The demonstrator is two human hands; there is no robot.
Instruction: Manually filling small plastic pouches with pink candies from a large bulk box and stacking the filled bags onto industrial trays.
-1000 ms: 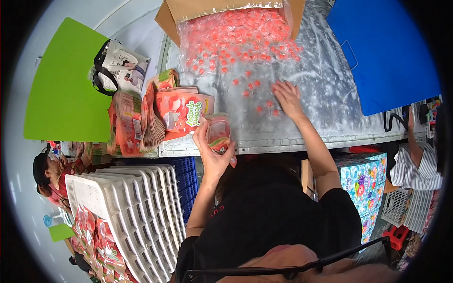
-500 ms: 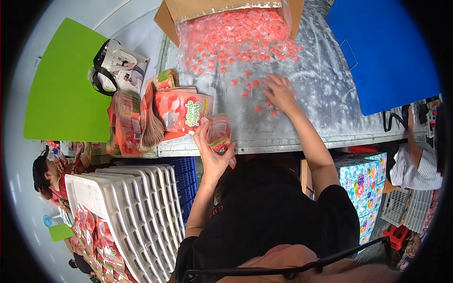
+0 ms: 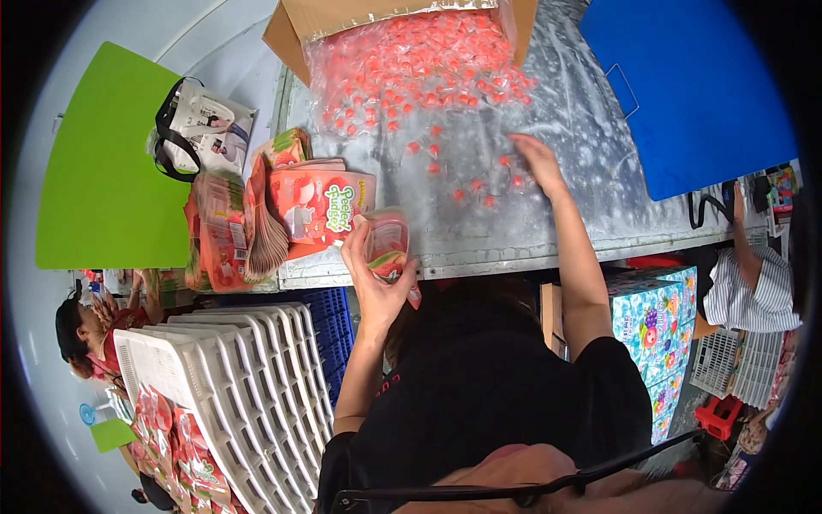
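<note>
My left hand [image 3: 377, 295] is closed around the lower part of a red and green candy pouch [image 3: 390, 231], held upright at the table's near edge with its mouth spread apart. My right hand [image 3: 539, 161] is low over the metal tabletop [image 3: 591, 184], its fingers stretched out to the left and nothing seen in them. Beside its fingers lie small red candies in clear wrappers [image 3: 517, 182], with several more candies [image 3: 435, 150] scattered to the left. Stacks of flat printed pouches [image 3: 321, 206] lie just left of the held one.
At the back a cardboard box [image 3: 291, 38] lined with clear plastic spills a heap of wrapped candies [image 3: 419, 56]. A blue board [image 3: 693, 94] stands right; a green board [image 3: 111, 163] and a bag [image 3: 210, 128] are left. White crates [image 3: 231, 360] are stacked below left, printed cartons [image 3: 646, 343] below right.
My right hand has moved right, away from the scattered candies, and some candies near it have shifted. My left hand keeps its hold on the pouch. The whole view has shifted slightly.
</note>
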